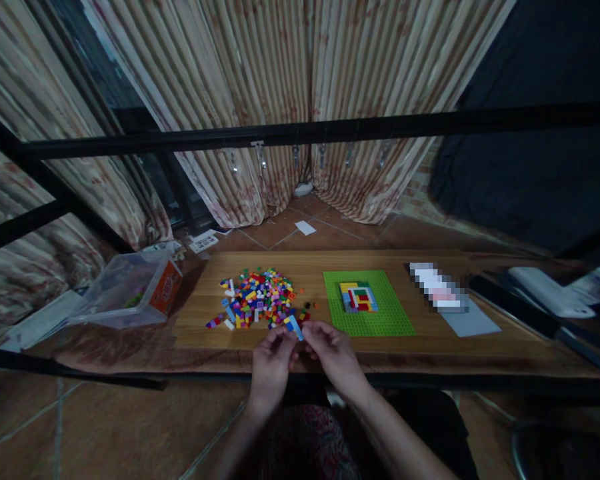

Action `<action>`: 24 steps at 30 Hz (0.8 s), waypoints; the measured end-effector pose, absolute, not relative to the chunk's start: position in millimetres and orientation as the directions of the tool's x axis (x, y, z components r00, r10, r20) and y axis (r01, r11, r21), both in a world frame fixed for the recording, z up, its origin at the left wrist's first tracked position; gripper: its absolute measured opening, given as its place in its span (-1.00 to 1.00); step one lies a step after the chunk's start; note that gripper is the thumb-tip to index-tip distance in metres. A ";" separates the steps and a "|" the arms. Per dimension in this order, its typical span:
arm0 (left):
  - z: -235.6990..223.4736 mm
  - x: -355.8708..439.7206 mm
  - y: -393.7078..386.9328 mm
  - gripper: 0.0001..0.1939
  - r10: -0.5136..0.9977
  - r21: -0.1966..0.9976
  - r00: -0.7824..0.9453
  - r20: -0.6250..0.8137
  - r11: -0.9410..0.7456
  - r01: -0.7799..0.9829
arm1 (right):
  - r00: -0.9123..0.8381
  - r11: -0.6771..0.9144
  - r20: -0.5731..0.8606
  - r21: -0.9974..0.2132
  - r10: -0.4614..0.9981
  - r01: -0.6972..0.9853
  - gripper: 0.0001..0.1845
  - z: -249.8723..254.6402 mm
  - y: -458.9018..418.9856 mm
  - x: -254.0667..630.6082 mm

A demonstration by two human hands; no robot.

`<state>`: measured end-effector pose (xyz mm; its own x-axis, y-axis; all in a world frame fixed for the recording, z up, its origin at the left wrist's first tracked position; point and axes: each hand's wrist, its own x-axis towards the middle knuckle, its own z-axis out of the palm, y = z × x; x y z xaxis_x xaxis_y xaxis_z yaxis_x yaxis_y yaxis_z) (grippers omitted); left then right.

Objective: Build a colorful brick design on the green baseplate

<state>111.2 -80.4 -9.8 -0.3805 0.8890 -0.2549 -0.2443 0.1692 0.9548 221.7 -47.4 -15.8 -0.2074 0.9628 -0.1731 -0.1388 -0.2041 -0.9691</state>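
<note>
Close to the table's front edge, my left hand [274,357] and my right hand [334,352] meet around a few joined toy building bricks [294,326], light blue with a darker blue one. Fingertips of both hands pinch this small piece from either side. Just beyond the left hand lies a loose pile of mixed coloured bricks [263,293]. To the right, a green baseplate [393,313] carries a low square build [359,297] with yellow, blue, white, red and green bricks in it.
At the left stands a clear plastic box [115,293] with an orange label. On the right are a blurred-out item [437,287], a pale sheet [473,321], a long black object [513,307] and a white device [547,293]. A black bar [300,133] crosses beyond the wooden board [305,263].
</note>
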 end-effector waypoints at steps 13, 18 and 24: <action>-4.5 132.9 -93.8 -0.65 0.929 0.986 -0.355 -0.105 0.050 -0.161 | -0.180 -0.240 -0.198 -0.935 0.964 -0.259 -0.60 -16.3 -80.1 228.4; -6.0 135.0 -98.0 -0.65 0.925 0.982 -0.365 -0.103 0.037 -0.183 | -0.242 -0.298 -0.229 -0.903 0.943 -0.308 -0.61 -14.9 -85.1 232.1; -19.4 132.6 -97.6 -0.60 0.898 0.963 -0.403 -0.175 0.072 -0.258 | -0.230 -0.398 -0.329 -0.823 0.916 -0.405 -0.65 -22.2 -86.2 220.8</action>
<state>132.6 -97.6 -19.4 -0.4032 0.8982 -0.1752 -0.2579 0.0721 0.9635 220.8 -86.2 -22.2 -0.2299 0.9159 -0.3292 -0.4055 -0.3976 -0.8231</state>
